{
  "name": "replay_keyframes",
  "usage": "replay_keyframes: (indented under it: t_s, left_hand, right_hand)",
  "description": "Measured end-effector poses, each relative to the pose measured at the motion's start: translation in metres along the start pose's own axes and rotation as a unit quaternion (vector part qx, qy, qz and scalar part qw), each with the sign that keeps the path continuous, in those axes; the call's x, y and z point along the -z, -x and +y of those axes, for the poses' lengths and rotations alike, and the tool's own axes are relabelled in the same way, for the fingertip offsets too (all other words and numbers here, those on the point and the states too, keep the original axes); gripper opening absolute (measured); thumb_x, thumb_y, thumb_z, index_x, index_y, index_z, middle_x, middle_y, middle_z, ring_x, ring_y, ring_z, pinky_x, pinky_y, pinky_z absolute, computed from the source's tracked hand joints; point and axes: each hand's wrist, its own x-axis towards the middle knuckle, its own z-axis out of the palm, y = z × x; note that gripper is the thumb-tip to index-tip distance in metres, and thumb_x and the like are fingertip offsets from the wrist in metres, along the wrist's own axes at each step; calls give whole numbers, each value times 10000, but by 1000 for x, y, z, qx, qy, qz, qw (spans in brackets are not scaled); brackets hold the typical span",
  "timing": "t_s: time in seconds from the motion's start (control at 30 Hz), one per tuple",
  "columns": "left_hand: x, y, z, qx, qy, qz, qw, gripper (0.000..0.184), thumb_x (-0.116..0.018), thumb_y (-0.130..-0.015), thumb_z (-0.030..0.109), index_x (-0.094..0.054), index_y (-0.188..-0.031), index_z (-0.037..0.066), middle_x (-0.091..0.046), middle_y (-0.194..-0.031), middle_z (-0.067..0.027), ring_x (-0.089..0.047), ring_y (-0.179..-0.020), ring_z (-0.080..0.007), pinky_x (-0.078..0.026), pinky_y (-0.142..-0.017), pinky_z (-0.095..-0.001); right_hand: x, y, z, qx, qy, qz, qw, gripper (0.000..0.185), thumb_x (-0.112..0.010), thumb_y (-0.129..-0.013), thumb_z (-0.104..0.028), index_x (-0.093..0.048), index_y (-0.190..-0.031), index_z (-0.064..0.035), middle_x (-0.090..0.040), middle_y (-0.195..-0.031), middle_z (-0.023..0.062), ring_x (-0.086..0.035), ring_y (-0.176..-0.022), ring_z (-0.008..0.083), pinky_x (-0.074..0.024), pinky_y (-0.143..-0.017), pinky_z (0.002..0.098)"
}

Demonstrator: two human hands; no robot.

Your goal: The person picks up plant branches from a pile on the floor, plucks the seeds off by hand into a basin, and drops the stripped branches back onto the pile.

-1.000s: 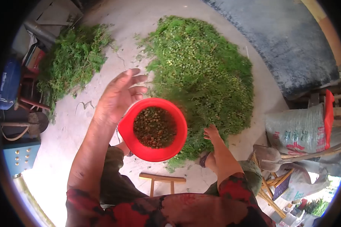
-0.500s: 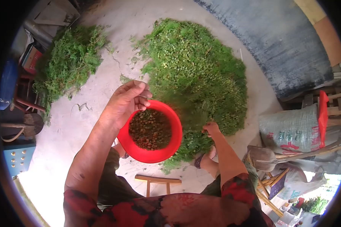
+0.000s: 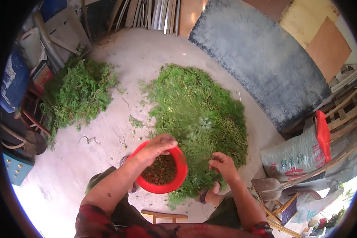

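My left hand (image 3: 156, 150) is over the upper part of a red bowl (image 3: 181, 168), its fingers drawn together; what they hold, if anything, is hidden. Small brownish and green pods (image 3: 160, 170) lie inside the bowl. To the right, my right hand (image 3: 222, 162) pinches a feathery green sprig (image 3: 200, 148) at the lower right of a large green heap (image 3: 186, 95). Many small round pale-green pods are mixed into this heap.
A second pile of greenery (image 3: 81, 89) lies at the left. A filled woven sack (image 3: 289, 158) and a shovel (image 3: 267, 186) are at the right. A dark board (image 3: 261, 55) leans behind. A wooden stool (image 3: 164, 215) shows below the bowl.
The view has tilted up. My left hand has moved right over the bowl, its fingers closer together. My right hand now shows a sprig raised in its pinch.
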Motion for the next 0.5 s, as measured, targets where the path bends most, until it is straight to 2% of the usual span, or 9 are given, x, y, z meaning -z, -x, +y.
replay_keyframes:
  t_s: [0.03, 0.13, 0.17, 0.27, 0.3, 0.4, 0.43, 0.5]
  left_hand:
    - [-7, 2, 3, 5, 3, -1, 1000, 639, -733, -784, 330, -444, -1255, 10, -570, -1153, -103, -601, -956, -187, -488, -816, -304]
    - [-21, 6, 6, 43, 64, -31, 997, 810, -780, -737, 292, -339, -1333, -36, -501, -1261, -130, -587, -1015, -229, -463, -891, -342]
    - [-27, 7, 7, 8, 97, -21, 995, 765, -794, -723, 223, -375, -1299, -57, -532, -1225, -132, -581, -1026, -223, -453, -916, -357]
    - [-25, 5, 7, 24, 121, -40, 992, 677, -774, -741, 169, -416, -1270, -56, -557, -1198, -122, -572, -1038, -202, -450, -925, -340]
    - [-31, 10, 17, 41, 105, -44, 993, 592, -752, -760, 131, -457, -1245, -35, -586, -1153, -98, -565, -1042, -184, -445, -931, -333]
    - [-50, 9, 6, -9, 71, -16, 997, 595, -742, -746, 111, -458, -1252, -17, -561, -1169, -148, -544, -1063, -233, -432, -933, -351]
    - [-54, 9, 5, -40, 52, -41, 997, 555, -731, -754, 92, -476, -1234, -20, -564, -1163, -143, -538, -1071, -214, -426, -942, -348]
    - [-51, 4, 2, -9, 38, -60, 997, 552, -722, -765, 100, -469, -1241, -16, -559, -1171, -137, -529, -1084, -214, -422, -945, -349]
  right_hand:
    - [-9, 5, -2, 19, -5, -15, 1000, 295, -661, -821, -123, -587, -1089, -25, -638, -756, 29, -517, -595, 58, -416, -519, 227]
    - [-39, 10, -1, 98, -63, -54, 992, 223, -659, -830, -104, -596, -1043, -80, -620, -718, 27, -492, -567, 43, -363, -473, 193]
    - [-48, 10, -2, 103, -73, -68, 990, 213, -652, -842, -114, -593, -1042, -69, -628, -736, 20, -506, -600, 48, -385, -517, 201]
    - [-51, -2, 4, 65, 93, -167, 979, 285, -665, -844, -239, -610, -1037, -38, -621, -800, 22, -543, -705, 93, -445, -639, 240]
    - [-51, -8, 6, 30, 159, -190, 968, 370, -633, -855, -364, -618, -1023, -34, -611, -800, 45, -531, -724, 110, -442, -663, 261]
    - [-60, -6, -8, -33, 43, -171, 984, 461, -594, -857, -449, -615, -980, -6, -605, -772, 57, -541, -721, 118, -435, -668, 268]
    - [-67, -6, -2, -59, 38, -136, 988, 472, -579, -862, -458, -613, -963, 2, -602, -758, 57, -544, -709, 124, -433, -662, 275]
    - [-78, -5, 15, -106, 28, -66, 992, 499, -551, -871, -475, -609, -928, 17, -596, -731, 57, -549, -684, 135, -427, -649, 290]
